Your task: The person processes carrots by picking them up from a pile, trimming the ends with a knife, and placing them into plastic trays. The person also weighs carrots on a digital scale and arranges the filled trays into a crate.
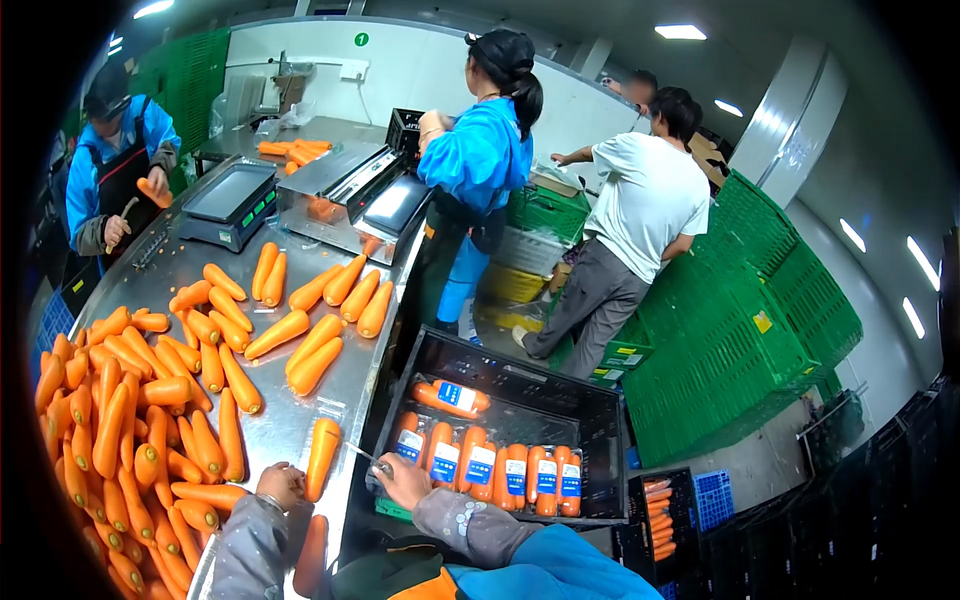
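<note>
My left hand (283,484) rests at the steel table's near edge, its fingers curled close beside the lower end of a single carrot (322,455). Whether the fingers grip anything is hidden. My right hand (403,482) is closed round the handle of a small knife (366,456), whose blade points up and left toward that carrot. Another carrot (311,556) lies lower down, close to my left sleeve. A large heap of loose carrots (125,400) covers the left part of the table (285,400). Below my right hand's side stands a black crate (520,370) with labelled packs of carrots (480,466).
A digital scale (232,195) and a wrapping machine (345,200) stand farther along the table. One co-worker (120,165) holds a carrot at left; others in blue (480,150) and white (645,190) stand ahead. Green crates (720,330) are stacked at right, near a carrot-filled crate (660,520).
</note>
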{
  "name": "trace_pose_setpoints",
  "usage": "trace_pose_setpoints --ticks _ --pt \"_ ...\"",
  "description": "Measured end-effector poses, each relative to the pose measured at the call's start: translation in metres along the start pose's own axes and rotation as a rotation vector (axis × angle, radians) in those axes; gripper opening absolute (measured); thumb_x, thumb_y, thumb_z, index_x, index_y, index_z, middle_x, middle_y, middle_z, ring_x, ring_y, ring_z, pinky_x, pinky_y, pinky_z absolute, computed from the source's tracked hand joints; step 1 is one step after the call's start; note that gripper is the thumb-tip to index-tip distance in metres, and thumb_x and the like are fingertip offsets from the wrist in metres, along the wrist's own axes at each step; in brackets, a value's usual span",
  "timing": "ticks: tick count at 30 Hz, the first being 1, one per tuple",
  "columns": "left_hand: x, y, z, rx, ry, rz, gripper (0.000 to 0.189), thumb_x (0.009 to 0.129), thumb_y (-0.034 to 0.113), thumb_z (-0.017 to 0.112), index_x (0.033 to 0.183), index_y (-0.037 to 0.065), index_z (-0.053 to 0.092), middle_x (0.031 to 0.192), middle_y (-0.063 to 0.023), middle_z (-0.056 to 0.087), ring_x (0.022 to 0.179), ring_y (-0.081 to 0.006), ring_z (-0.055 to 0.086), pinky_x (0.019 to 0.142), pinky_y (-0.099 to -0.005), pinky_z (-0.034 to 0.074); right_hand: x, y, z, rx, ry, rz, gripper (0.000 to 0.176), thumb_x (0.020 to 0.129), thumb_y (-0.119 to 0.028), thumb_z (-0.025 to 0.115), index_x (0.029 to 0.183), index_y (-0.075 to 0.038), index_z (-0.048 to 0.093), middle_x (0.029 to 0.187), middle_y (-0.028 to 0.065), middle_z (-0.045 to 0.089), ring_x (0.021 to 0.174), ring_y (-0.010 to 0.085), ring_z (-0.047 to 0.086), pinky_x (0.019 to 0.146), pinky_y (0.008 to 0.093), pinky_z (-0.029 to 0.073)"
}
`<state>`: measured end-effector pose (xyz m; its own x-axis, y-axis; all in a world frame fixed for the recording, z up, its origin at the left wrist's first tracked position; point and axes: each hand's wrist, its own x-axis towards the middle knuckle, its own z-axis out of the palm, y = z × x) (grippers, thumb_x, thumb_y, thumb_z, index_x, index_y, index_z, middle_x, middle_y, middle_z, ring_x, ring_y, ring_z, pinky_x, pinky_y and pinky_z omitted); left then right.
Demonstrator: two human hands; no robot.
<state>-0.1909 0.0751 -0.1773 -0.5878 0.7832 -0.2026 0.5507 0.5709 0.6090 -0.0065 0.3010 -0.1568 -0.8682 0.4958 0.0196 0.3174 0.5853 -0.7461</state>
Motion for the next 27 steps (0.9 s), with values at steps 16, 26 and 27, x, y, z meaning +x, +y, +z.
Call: trace_pose_setpoints --ticks 16,26,27 --pt "-0.036 0.016 -0.055 0.197 0.042 -0.218 0.004 0.069 0.019 0.063 0.073 0.019 0.065 0.075 -0.0055 0.066 0.078 -0.0277 0.064 0.075 -0.0420 0.047 0.109 -0.025 0.052 0.013 -0.180 -0.461 0.027 0.077 -0.013 0.067 0.102 -0.006 0.061 0.103 0.0127 0.062 0.095 0.0337 0.059 0.083 0.0402 0.047" --pt "-0.041 0.053 -0.078 0.557 -0.136 -0.575 0.037 0.079 0.036 0.062 0.105 0.011 0.068 0.127 -0.0108 0.055 0.126 -0.0231 0.042 0.105 -0.0473 0.026 0.143 -0.024 0.045 0.004 -0.607 -0.358 0.040 0.081 -0.021 0.067 0.117 -0.006 0.057 0.111 0.0185 0.059 0.105 0.0349 0.055 0.089 0.0382 0.044" --pt "-0.040 0.053 -0.059 0.492 0.070 -0.506 0.044 0.078 0.035 0.063 0.114 0.010 0.062 0.129 -0.0108 0.052 0.126 -0.0247 0.042 0.105 -0.0459 0.027 0.143 -0.019 0.047 0.014 -0.567 -0.401 0.039 0.079 -0.020 0.068 0.115 -0.006 0.059 0.109 0.0188 0.059 0.104 0.0355 0.055 0.089 0.0383 0.043"
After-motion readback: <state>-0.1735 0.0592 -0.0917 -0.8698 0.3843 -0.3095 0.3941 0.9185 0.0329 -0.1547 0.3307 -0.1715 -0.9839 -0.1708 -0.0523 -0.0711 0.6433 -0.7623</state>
